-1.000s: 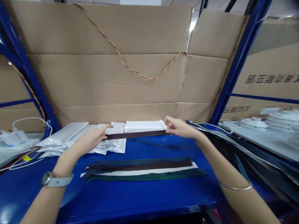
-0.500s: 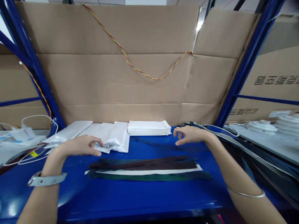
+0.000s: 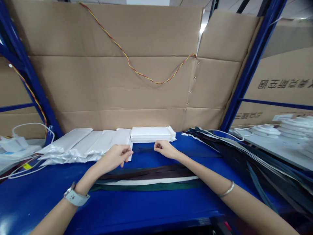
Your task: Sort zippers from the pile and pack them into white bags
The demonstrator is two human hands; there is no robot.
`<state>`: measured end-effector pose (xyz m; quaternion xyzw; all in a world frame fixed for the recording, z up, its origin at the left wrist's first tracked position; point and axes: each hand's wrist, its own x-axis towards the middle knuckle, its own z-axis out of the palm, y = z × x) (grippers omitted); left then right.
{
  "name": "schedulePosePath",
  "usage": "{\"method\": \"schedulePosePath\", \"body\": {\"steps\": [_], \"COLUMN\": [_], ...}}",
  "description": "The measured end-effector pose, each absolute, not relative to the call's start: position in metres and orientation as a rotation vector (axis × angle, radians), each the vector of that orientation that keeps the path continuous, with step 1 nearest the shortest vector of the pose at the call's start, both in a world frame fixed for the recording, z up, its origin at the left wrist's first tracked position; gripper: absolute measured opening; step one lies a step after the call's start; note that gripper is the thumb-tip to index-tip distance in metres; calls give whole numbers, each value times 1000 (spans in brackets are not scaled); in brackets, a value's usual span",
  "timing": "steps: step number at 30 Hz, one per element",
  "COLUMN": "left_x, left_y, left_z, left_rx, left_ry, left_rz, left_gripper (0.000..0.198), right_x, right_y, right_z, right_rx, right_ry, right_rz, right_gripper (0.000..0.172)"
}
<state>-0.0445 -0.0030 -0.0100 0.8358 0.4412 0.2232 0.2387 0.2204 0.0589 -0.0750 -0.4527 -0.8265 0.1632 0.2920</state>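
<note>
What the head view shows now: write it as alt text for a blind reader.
A person's left hand and right hand, both curled, are above a blue surface near a thin dark strip; any grip is unclear. Dark, white and green strips lie nearer the viewer, white packets behind, before a cardboard panel.

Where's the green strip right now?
In the head view, the green strip lies at lower middle on the blue tabletop, just on the near side of the white strip.
</note>
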Motion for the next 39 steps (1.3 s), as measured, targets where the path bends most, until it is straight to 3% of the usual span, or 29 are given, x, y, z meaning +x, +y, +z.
{"method": "schedulePosePath", "body": {"steps": [4, 9, 18, 22, 33, 36, 39], "left_x": [-30, -25, -27, -26, -3, -4, -10], "left_y": [-7, -1, -2, -2, -24, -24, -20], "left_z": [-26, -33, -26, -28, -27, -29, -31], "left_rx": [2206, 1910, 2130, 2126, 2406, 2548, 2815], "left_ry": [1216, 1305, 1435, 1413, 1120, 1156, 1186], "left_rz": [615, 808, 1078, 1156, 910, 880, 922], "left_gripper": [44, 57, 44, 41, 36, 35, 35], "right_x": [220, 206, 191, 186, 162, 163, 168], "right_y": [35, 6, -4, -12, -22, -19, -19], "right_z": [-55, -35, -50, -46, -56, -58, -51], "right_rx": [-1076, -955, -964, -969, -735, -692, -784], "right_ry": [-2030, -1985, -2084, -2101, -1968, -1915, -2015], "right_rz": [572, 474, 364, 242, 1174, 1250, 1068], "right_gripper": [5, 7, 3, 12, 27, 28, 23]}}
